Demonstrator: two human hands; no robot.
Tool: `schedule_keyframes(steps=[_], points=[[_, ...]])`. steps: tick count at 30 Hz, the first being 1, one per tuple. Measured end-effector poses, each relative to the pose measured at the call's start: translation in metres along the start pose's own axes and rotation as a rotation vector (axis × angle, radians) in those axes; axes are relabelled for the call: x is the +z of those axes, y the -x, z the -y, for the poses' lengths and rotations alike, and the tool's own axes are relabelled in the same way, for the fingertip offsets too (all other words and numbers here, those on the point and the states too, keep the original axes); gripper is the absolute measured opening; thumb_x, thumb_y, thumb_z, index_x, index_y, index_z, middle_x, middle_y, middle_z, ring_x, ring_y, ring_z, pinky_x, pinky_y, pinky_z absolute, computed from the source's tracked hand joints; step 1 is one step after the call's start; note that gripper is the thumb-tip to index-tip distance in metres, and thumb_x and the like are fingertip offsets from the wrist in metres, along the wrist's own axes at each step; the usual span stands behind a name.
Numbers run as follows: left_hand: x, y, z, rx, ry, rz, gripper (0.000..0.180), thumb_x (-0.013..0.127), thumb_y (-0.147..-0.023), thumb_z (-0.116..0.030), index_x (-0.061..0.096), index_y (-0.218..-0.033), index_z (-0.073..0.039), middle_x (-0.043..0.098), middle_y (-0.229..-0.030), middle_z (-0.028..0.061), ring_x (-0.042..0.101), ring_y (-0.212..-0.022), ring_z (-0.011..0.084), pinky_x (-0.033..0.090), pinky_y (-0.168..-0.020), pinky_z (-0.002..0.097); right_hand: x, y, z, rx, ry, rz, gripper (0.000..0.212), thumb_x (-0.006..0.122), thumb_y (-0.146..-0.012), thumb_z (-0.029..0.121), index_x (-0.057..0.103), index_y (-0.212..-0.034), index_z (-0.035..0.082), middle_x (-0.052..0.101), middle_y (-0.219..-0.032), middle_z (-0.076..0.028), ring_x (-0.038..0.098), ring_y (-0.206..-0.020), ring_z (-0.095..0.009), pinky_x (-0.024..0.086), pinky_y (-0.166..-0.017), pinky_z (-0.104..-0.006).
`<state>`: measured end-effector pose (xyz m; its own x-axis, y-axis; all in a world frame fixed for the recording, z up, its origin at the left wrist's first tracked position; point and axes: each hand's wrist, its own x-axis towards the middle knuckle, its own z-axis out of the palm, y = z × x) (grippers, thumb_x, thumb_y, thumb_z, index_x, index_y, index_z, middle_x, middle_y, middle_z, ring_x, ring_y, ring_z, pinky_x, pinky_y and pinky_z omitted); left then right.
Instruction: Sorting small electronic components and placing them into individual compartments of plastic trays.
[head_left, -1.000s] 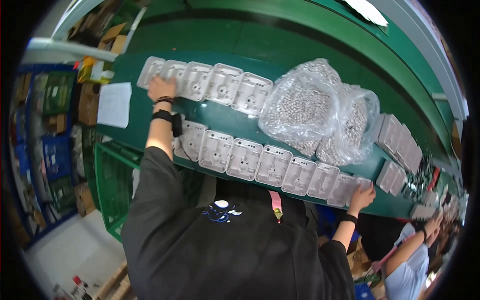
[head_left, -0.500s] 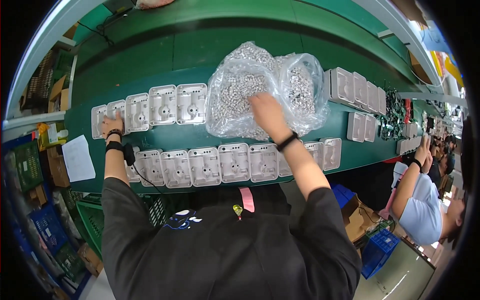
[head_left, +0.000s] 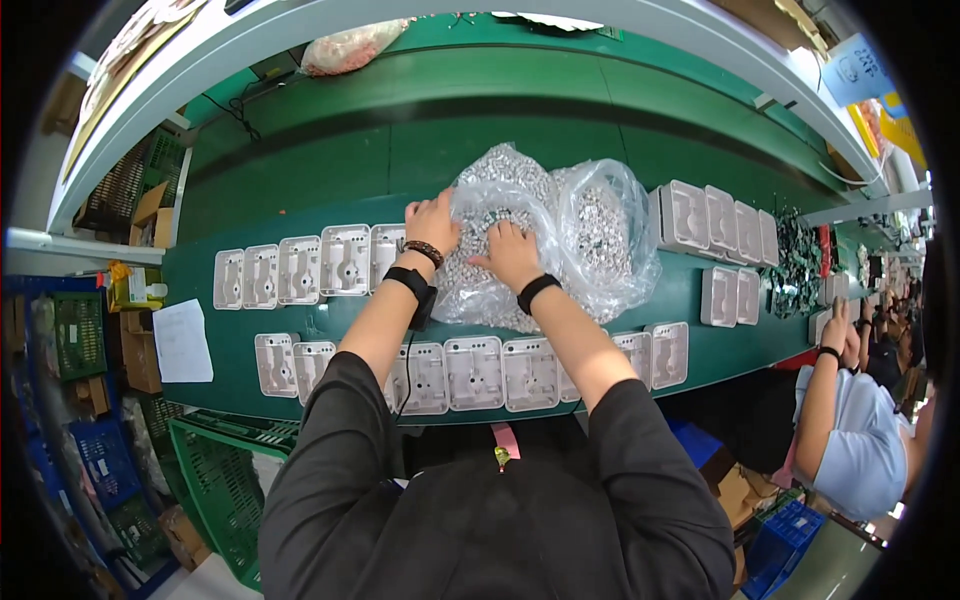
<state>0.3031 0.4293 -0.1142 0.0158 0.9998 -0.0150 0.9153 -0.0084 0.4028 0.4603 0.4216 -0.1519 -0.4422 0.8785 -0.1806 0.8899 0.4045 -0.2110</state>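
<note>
Head view: open clear bag (head_left: 470, 303) of small silvery pieces (head_left: 490, 214) near 12 o'clock; right hand (head_left: 513, 252) over the pieces, thumb apart from fingers, any pinch hidden; left hand (head_left: 432, 224) at bag's 10 o'clock edge, cannot tell if it grips plastic; second bag (head_left: 605, 225) at 2; pale tray rows at 9 (head_left: 346, 262) and 6 (head_left: 473, 373).

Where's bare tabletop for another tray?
Bare green tabletop lies right of the near tray row, nearer the wearer than the paired trays; more lies between the paper and that row. Crowded middle: left hand, right hand and two parts bags.
</note>
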Motion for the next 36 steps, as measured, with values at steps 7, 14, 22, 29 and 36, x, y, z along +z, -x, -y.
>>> schedule_keyframes(steps=[7, 14, 22, 29, 36], points=[[-0.016, -0.006, -0.021, 0.115, 0.288, -0.483, 0.041, 0.054, -0.073, -0.006, 0.042, -0.112, -0.005, 0.052, -0.098, 0.0167, 0.053, -0.083, 0.0368, 0.046, -0.068, 0.0423, -0.03, 0.008, 0.012, 0.01, -0.02, -0.051, 0.074, 0.067, -0.055, 0.057, 0.048, -0.115, 0.017, 0.044, -0.111, -0.01, 0.044, -0.104, -0.029, 0.035, -0.083, -0.0475], [-0.033, 0.002, -0.027, 0.177, 0.239, -0.368, 0.037, 0.048, -0.072, 0.003, 0.047, -0.107, -0.006, 0.046, -0.092, 0.0186, 0.049, -0.086, 0.0379, 0.042, -0.075, 0.0408, -0.019, 0.008, 0.014, -0.048, -0.012, 0.047, 0.066, 0.068, -0.06, 0.05, 0.048, -0.113, 0.017, 0.045, -0.109, -0.012, 0.046, -0.103, -0.034, 0.041, -0.079, -0.0485], [-0.043, -0.004, -0.049, 0.273, 0.441, -0.361, 0.037, 0.049, -0.067, 0.008, 0.052, -0.101, -0.006, 0.045, -0.095, 0.0175, 0.048, -0.087, 0.0345, 0.042, -0.076, 0.038, -0.009, -0.012, -0.016, -0.018, -0.25, 0.05, 0.033, 0.057, -0.077, 0.024, 0.048, -0.106, 0.011, 0.047, -0.103, -0.019, 0.055, -0.082, -0.04, 0.047, -0.072, -0.0447], [-0.049, 0.008, -0.053, 0.328, 0.575, -0.264, 0.03, 0.056, -0.07, 0.001, 0.053, -0.098, -0.007, 0.047, -0.098, 0.016, 0.048, -0.091, 0.0302, 0.04, -0.081, 0.034, 0.002, -0.002, -0.015, 0.194, -0.417, -0.302, 0.023, 0.048, -0.081, 0.016, 0.048, -0.104, 0.01, 0.054, -0.098, -0.021, 0.056, -0.079, -0.04, 0.046, -0.069, -0.0465], [-0.044, 0.013, -0.012, 0.073, 0.226, -0.4, 0.029, 0.064, -0.073, -0.013, 0.054, -0.099, -0.01, 0.049, -0.099, 0.0112, 0.048, -0.093, 0.0248, 0.039, -0.083, 0.032, -0.024, -0.024, -0.014, 0.24, -0.525, -0.391, 0.019, 0.048, -0.082, 0.019, 0.053, -0.097, 0.007, 0.061, -0.081, -0.018, 0.058, -0.08, -0.037, 0.045, -0.07, -0.0464]])
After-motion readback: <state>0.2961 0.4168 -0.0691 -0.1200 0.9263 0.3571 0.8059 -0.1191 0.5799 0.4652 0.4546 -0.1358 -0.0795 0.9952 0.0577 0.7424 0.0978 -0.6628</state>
